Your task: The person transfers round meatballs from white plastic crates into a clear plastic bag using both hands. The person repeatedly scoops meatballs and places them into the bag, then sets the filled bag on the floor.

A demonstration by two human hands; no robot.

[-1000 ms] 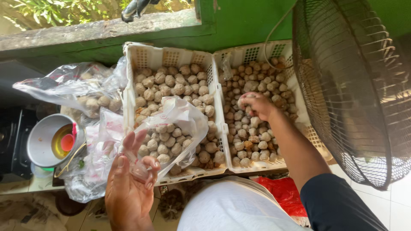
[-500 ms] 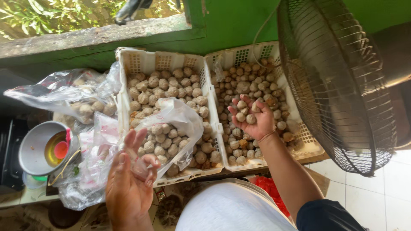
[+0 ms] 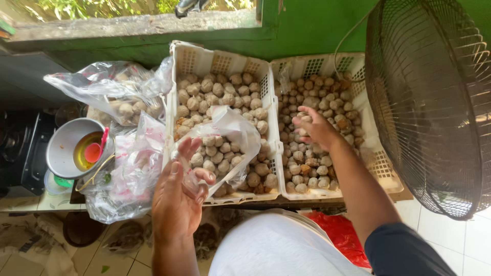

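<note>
Green wall [image 3: 307, 30] and a weathered concrete sill [image 3: 133, 25] run behind the bench where you work, with a dark wire fan guard [image 3: 434, 102] crowding in on your right.

Your left hand [image 3: 179, 197] holds a thin, clear plastic bag [image 3: 225, 138] over the left white slatted plastic crate [image 3: 220, 61], fingers spread and lightly pinching the bag's lower edge so that its mouth gapes toward the right. It has kept that post through the last second, barely drifting.

Your right hand [image 3: 314, 128] is what changed. A second ago it was down among the small, round beige-brown balls [image 3: 317, 97] in the right white slatted crate [image 3: 378, 168]; half a second ago it had lifted, cupped around several. Now it hangs just above the pile, near the divider between the crates, fingers curled together over a few balls, of which one or two show at the fingertips. How many it holds, you cannot tell from here. That puts a handful in the air, between the pile and the open bag, while the bag itself looks empty.

To the left lie more crumpled clear bags [image 3: 112, 87], some with balls inside, and a grey metal bowl [image 3: 71, 148] of yellowish liquid with a small red scoop [image 3: 94, 151].
</note>
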